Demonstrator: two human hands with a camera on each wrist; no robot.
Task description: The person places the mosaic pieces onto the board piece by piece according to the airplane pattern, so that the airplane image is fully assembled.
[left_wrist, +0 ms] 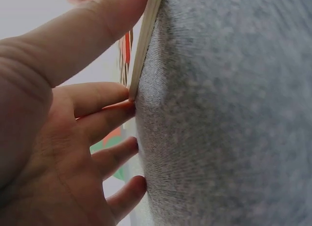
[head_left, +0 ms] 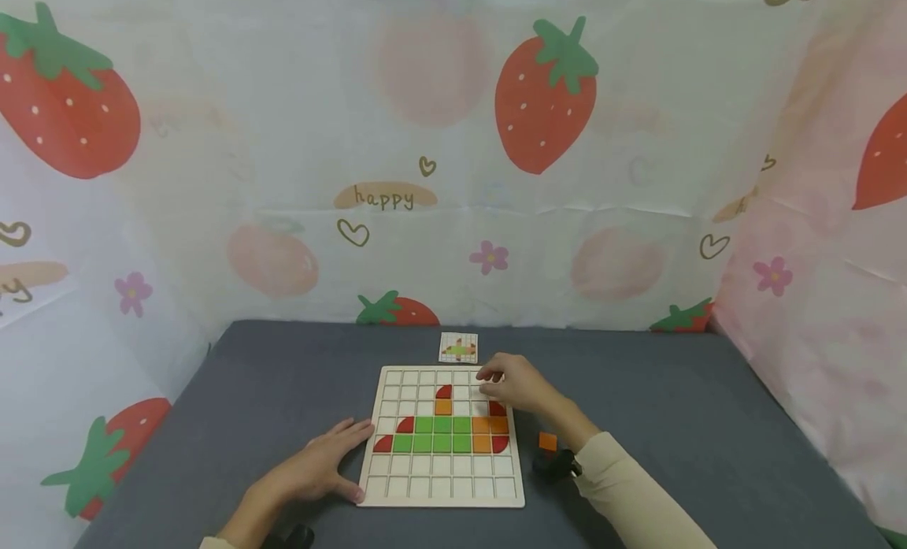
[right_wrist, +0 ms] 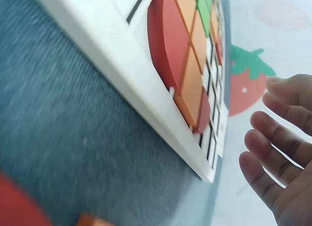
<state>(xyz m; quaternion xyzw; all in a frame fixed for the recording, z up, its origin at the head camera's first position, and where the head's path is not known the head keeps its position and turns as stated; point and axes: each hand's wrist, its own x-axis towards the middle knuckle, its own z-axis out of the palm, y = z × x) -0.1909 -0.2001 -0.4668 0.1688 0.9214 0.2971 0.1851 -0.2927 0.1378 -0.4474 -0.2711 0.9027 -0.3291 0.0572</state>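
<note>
A pale wooden grid board (head_left: pixel 432 492) lies on the dark table. Across its middle run green square tiles (head_left: pixel 442 443), with orange square tiles (head_left: pixel 482 444) at their right. Several red rounded pieces (head_left: pixel 383 444) sit around them, and one tops a lone orange tile (head_left: pixel 443 407). My left hand (head_left: pixel 322 461) is spread at the board's left side, thumb and fingertips against its edge in the left wrist view. Over the board's far right corner hovers my right hand (head_left: pixel 520 383), its fingers loosely bent; the right wrist view shows nothing between those fingers (right_wrist: pixel 265 150).
Just behind the board lies a small picture card (head_left: pixel 458 348) with a coloured grid pattern. A loose orange block (head_left: pixel 548 442) rests right of the board, beside the right wrist. Strawberry-printed cloth (head_left: pixel 453 139) hangs around the back and sides of the table (head_left: pixel 638 423).
</note>
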